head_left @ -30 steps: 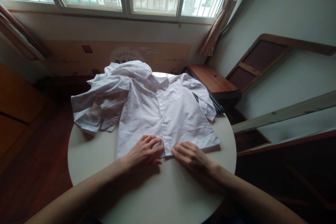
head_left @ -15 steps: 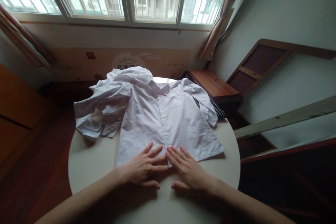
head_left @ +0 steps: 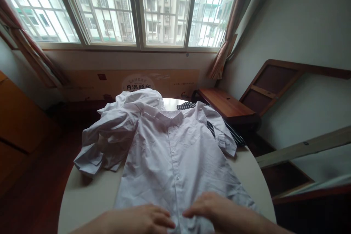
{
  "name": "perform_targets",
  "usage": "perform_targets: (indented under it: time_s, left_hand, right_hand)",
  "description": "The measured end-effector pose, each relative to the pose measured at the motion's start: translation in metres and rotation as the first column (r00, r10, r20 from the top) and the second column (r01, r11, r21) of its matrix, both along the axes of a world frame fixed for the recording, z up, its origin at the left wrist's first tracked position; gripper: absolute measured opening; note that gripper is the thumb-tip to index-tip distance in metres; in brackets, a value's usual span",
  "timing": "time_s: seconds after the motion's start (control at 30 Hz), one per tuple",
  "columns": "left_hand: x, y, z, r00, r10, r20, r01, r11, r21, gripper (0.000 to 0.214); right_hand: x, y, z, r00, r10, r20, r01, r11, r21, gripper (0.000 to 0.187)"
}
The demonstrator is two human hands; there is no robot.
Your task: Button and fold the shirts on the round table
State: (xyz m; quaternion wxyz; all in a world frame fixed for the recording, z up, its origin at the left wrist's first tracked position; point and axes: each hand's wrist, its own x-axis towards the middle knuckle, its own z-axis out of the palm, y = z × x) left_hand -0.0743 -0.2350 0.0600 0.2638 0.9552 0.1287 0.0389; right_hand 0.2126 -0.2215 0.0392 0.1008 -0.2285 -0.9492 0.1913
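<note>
A white button-up shirt (head_left: pixel 156 161) lies front side up on a round white table (head_left: pixel 85 197), its collar toward the window and its sleeves spread out. At the bottom edge of the view, my left hand (head_left: pixel 139 219) is on the lower front, left of the button strip, with its fingers curled in on the cloth. My right hand (head_left: pixel 216 208) is closed on the cloth just right of the strip. Between the hands the fabric bunches slightly. The shirt's hem and parts of both hands fall outside the view.
More crumpled white cloth (head_left: pixel 139 97) lies behind the left sleeve. Black-and-white striped fabric (head_left: pixel 233 133) shows under the right sleeve. A wooden cabinet (head_left: pixel 225 100) stands behind the table at right, and a pale wooden beam (head_left: pixel 304 144) runs beside it.
My hands have gone from lying flat on the hem to curled on the cloth, lower in view. The shirt front reaches closer to me. The camera has tilted up.
</note>
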Motion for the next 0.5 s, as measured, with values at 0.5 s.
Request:
perform_targets:
  time_s: [0.5]
  left_hand:
    - [0.0, 0.289, 0.032, 0.63, 0.769, -0.105, -0.587, 0.56, 0.584, 0.03]
  right_hand:
    - [0.013, 0.329, 0.026, 0.601, -0.755, 0.262, 0.715, 0.655, 0.244, 0.041]
